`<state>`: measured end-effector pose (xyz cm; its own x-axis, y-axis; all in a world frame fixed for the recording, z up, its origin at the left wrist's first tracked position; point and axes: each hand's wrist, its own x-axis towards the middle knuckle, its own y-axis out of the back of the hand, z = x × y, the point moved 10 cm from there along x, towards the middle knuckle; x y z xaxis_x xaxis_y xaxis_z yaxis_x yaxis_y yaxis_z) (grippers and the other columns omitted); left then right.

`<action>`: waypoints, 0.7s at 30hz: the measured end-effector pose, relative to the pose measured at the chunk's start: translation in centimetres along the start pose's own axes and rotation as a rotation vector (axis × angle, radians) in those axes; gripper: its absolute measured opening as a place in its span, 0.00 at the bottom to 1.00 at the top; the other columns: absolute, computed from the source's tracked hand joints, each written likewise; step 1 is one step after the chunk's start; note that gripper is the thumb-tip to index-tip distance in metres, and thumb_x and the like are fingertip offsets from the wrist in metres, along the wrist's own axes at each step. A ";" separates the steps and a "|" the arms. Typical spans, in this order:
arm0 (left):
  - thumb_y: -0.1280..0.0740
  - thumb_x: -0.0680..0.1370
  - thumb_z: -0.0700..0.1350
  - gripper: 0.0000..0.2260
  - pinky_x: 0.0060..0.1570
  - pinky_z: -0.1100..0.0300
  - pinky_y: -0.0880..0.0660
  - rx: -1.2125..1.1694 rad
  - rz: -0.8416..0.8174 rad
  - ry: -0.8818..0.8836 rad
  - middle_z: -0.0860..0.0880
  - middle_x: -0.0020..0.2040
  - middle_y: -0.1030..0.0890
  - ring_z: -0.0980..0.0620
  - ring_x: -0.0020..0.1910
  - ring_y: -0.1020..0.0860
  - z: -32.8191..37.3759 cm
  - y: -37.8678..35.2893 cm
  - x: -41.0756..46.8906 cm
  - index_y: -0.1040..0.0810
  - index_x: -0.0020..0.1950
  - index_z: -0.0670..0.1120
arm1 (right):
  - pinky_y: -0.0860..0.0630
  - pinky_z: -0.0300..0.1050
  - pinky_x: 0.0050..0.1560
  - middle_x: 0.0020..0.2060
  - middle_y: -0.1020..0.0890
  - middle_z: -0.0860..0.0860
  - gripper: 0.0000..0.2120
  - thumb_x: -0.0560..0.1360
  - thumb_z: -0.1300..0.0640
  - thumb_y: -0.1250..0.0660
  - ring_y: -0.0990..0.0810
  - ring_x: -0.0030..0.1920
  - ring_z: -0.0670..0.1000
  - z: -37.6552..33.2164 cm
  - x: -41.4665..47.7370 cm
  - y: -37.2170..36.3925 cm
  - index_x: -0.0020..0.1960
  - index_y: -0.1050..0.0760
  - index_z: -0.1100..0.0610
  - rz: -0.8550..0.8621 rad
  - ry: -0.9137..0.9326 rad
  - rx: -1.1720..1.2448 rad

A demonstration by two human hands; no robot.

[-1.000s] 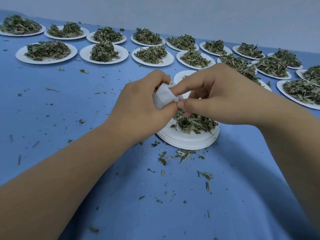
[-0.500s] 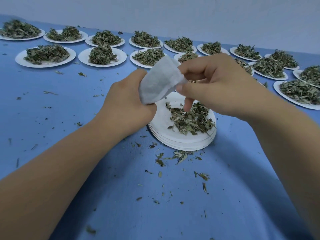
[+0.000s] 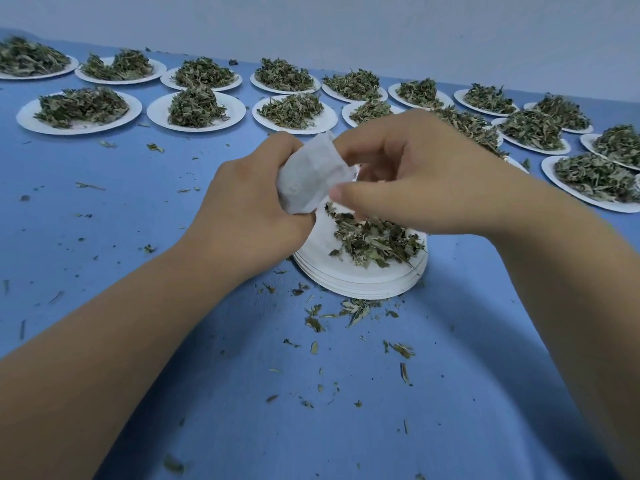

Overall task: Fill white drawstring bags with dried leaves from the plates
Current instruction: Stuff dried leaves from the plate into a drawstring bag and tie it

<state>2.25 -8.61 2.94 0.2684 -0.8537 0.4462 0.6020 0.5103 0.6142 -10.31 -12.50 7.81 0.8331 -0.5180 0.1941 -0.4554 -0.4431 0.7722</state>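
A white drawstring bag (image 3: 310,176) is held up above a stack of white plates (image 3: 360,284). My left hand (image 3: 249,209) grips the bag's lower left side. My right hand (image 3: 415,181) pinches the bag's upper right edge with curled fingers, thumb stretched along the front. A small heap of dried leaves (image 3: 375,239) lies on the top plate of the stack, just under my right hand. Whether leaves are inside the bag is hidden.
Two rows of white plates heaped with dried leaves (image 3: 195,107) run along the far side of the blue table (image 3: 138,209), curving round to the right (image 3: 595,178). Loose leaf bits (image 3: 346,311) are scattered in front of the stack. A pale wall stands behind.
The bag went from bunched between my hands to lifted and spread out, then came a little lower toward the stack. Both hands kept hold of it.
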 end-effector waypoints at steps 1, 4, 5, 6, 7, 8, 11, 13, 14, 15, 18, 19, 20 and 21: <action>0.27 0.70 0.49 0.16 0.41 0.68 0.29 0.017 -0.002 -0.005 0.64 0.48 0.24 0.66 0.46 0.25 -0.1 0.1 0.1 0.31 0.51 0.60 | 0.24 0.39 0.35 0.42 0.14 0.38 0.11 0.77 0.63 0.31 0.18 0.35 0.53 0.3 -0.4 1.1 0.53 0.15 0.49 0.094 0.005 0.030; 0.26 0.71 0.51 0.17 0.34 0.71 0.29 0.034 0.010 0.009 0.64 0.48 0.23 0.70 0.49 0.27 -0.8 0.5 0.3 0.30 0.52 0.61 | 0.25 0.35 0.44 0.48 0.15 0.39 0.09 0.76 0.51 0.33 0.19 0.45 0.41 2.6 -2.5 3.9 0.54 0.17 0.44 0.316 -0.053 -0.087; 0.26 0.71 0.50 0.17 0.34 0.71 0.30 0.043 0.016 0.014 0.62 0.46 0.22 0.70 0.49 0.27 -1.0 0.6 0.3 0.30 0.53 0.62 | 0.27 0.33 0.50 0.54 0.18 0.37 0.12 0.76 0.44 0.34 0.22 0.53 0.37 3.5 -3.0 3.4 0.58 0.19 0.42 0.272 -0.101 -0.206; 0.26 0.71 0.50 0.17 0.36 0.70 0.29 0.054 0.023 0.013 0.60 0.44 0.21 0.69 0.49 0.27 -1.1 0.6 0.4 0.30 0.53 0.62 | 0.31 0.32 0.56 0.60 0.22 0.35 0.19 0.76 0.36 0.36 0.27 0.60 0.35 4.5 -3.4 2.1 0.64 0.23 0.41 0.166 -0.147 -0.323; 0.26 0.71 0.49 0.17 0.37 0.67 0.28 0.063 0.026 0.010 0.59 0.44 0.21 0.68 0.49 0.27 -1.1 0.6 0.4 0.30 0.53 0.61 | 0.35 0.34 0.63 0.66 0.26 0.37 0.27 0.75 0.30 0.38 0.32 0.66 0.37 5.4 -3.8 0.5 0.70 0.28 0.41 0.045 -0.175 -0.407; 0.26 0.71 0.49 0.16 0.38 0.66 0.27 0.069 0.025 0.007 0.58 0.44 0.21 0.67 0.49 0.26 -1.1 0.5 0.4 0.29 0.53 0.60 | 0.39 0.38 0.67 0.70 0.30 0.39 0.34 0.74 0.26 0.40 0.36 0.71 0.40 6.2 -4.1 -1.0 0.74 0.32 0.42 -0.048 -0.186 -0.453; 0.26 0.71 0.48 0.15 0.39 0.67 0.27 0.072 -0.001 0.010 0.56 0.44 0.21 0.62 0.46 0.26 -1.3 0.0 0.3 0.27 0.53 0.57 | 0.43 0.41 0.71 0.72 0.33 0.43 0.40 0.72 0.25 0.44 0.41 0.75 0.45 6.5 -4.0 -3.7 0.77 0.38 0.45 -0.131 -0.171 -0.415; 0.26 0.72 0.48 0.14 0.39 0.69 0.28 0.073 -0.027 0.018 0.56 0.43 0.21 0.61 0.45 0.26 -1.5 -0.4 0.3 0.26 0.53 0.57 | 0.41 0.43 0.72 0.72 0.32 0.43 0.38 0.73 0.26 0.44 0.40 0.74 0.46 6.2 -3.5 -4.6 0.78 0.38 0.45 -0.139 -0.152 -0.382; 0.26 0.72 0.48 0.14 0.39 0.70 0.29 0.071 -0.034 0.024 0.56 0.43 0.20 0.60 0.45 0.26 -1.6 -0.5 0.2 0.26 0.53 0.57 | 0.40 0.44 0.73 0.71 0.32 0.43 0.38 0.74 0.27 0.44 0.39 0.74 0.47 6.0 -3.2 -5.1 0.78 0.37 0.46 -0.147 -0.135 -0.382; 0.26 0.72 0.47 0.13 0.39 0.70 0.29 0.069 -0.035 0.033 0.56 0.43 0.20 0.59 0.45 0.26 -1.7 -0.5 0.2 0.25 0.53 0.56 | 0.39 0.45 0.73 0.70 0.31 0.44 0.36 0.75 0.29 0.43 0.38 0.73 0.47 5.8 -3.0 -5.3 0.77 0.36 0.47 -0.148 -0.116 -0.383; 0.27 0.72 0.47 0.12 0.40 0.69 0.29 0.068 -0.029 0.059 0.54 0.44 0.20 0.57 0.43 0.26 -2.1 -0.4 0.3 0.25 0.53 0.55 | 0.40 0.52 0.75 0.69 0.28 0.45 0.33 0.75 0.29 0.40 0.36 0.72 0.49 5.3 -2.3 -4.3 0.74 0.31 0.46 -0.058 -0.059 -0.451; 0.27 0.72 0.47 0.12 0.41 0.69 0.28 0.065 -0.029 0.062 0.54 0.43 0.20 0.58 0.44 0.26 -2.2 -0.4 0.3 0.25 0.53 0.54 | 0.42 0.54 0.75 0.69 0.29 0.45 0.33 0.75 0.27 0.40 0.36 0.73 0.50 5.5 -2.3 -3.7 0.73 0.31 0.45 -0.026 -0.062 -0.508; 0.27 0.72 0.47 0.12 0.41 0.69 0.29 0.057 -0.029 0.064 0.55 0.43 0.20 0.60 0.45 0.26 -2.2 -0.4 0.3 0.25 0.53 0.54 | 0.42 0.55 0.76 0.70 0.30 0.45 0.34 0.74 0.26 0.41 0.38 0.74 0.50 5.9 -2.3 -3.3 0.74 0.32 0.43 -0.022 -0.081 -0.530; 0.27 0.72 0.47 0.12 0.41 0.71 0.30 0.049 -0.030 0.066 0.55 0.43 0.21 0.63 0.47 0.26 -2.2 -0.4 0.3 0.25 0.53 0.54 | 0.42 0.55 0.76 0.71 0.32 0.45 0.35 0.74 0.25 0.41 0.39 0.75 0.50 6.3 -2.3 -3.4 0.75 0.34 0.43 -0.047 -0.104 -0.496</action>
<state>3.80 -9.32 1.41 0.3005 -0.8731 0.3839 0.5737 0.4870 0.6586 -12.69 -14.40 0.86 0.8019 -0.5871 0.1106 -0.1933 -0.0798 0.9779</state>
